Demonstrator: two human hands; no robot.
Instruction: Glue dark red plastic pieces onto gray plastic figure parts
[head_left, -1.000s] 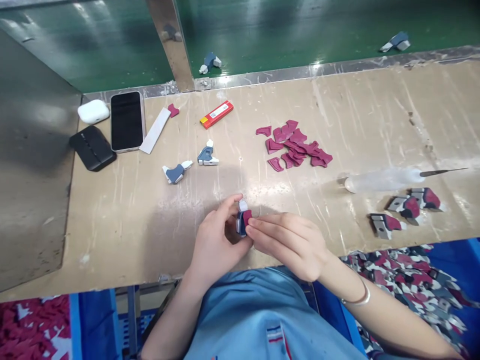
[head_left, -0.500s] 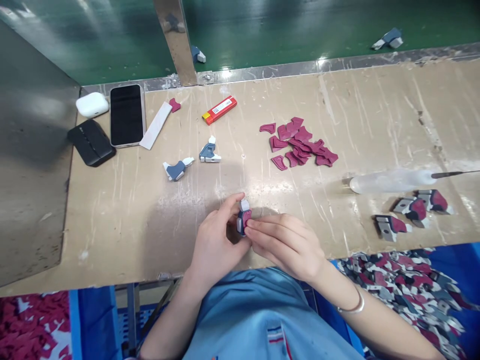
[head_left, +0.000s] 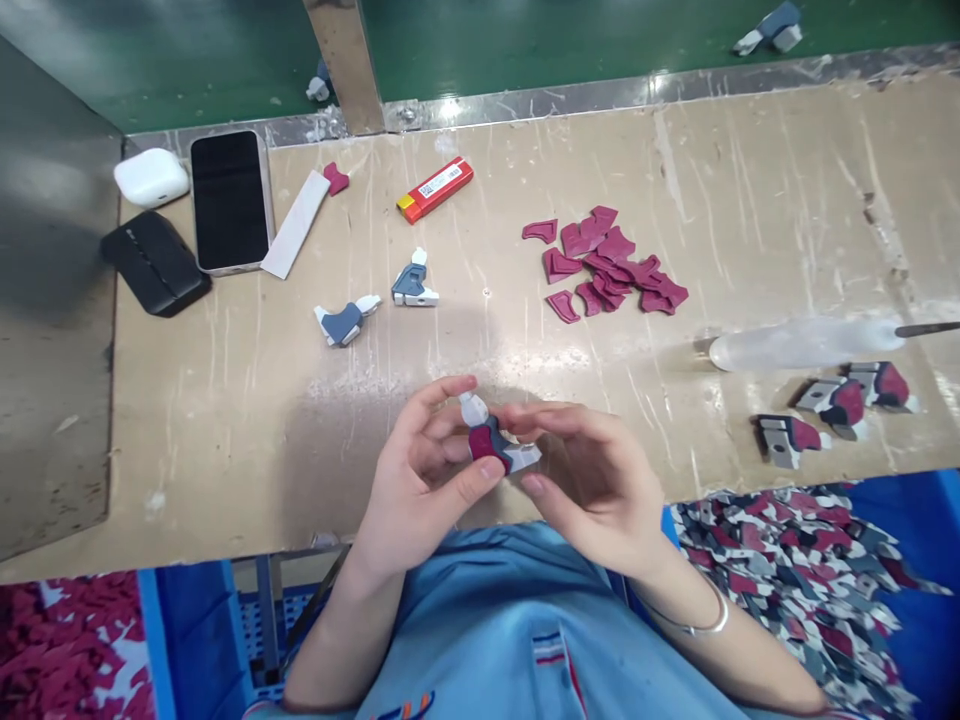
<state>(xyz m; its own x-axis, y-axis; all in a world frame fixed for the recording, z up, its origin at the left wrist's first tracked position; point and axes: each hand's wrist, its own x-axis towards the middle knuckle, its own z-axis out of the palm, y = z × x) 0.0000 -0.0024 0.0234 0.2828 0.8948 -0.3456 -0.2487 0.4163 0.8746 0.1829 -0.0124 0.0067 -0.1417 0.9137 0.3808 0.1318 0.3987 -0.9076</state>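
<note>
Between the thumb and fingers of my left hand (head_left: 427, 470) is a small plastic part (head_left: 489, 440), dark blue and light grey with a maroon cover piece on its near side. Its rounded grey end points up and its grey tapered end points right. My right hand (head_left: 592, 475) curves around the right end, thumb and fingers apart. Its fingertips are at the part's far side; whether they press on it I cannot tell. Beyond my hands lie two blue-and-grey parts without maroon, one nearer (head_left: 345, 322) and one farther (head_left: 414, 280), and a loose pile of maroon pieces (head_left: 615, 262).
At right are a clear bottle with a thin tip (head_left: 802, 344) and several maroon-covered parts (head_left: 796, 438). A red box (head_left: 436, 190), white strip (head_left: 296, 225), phone (head_left: 231, 200), black case (head_left: 156, 263) and white case (head_left: 151, 178) lie left. Bins (head_left: 191, 640) flank me below the table edge.
The held part has been turned so its maroon face and tapered end show. My right fingers have moved off the maroon face and spread apart. The view has shifted slightly.
</note>
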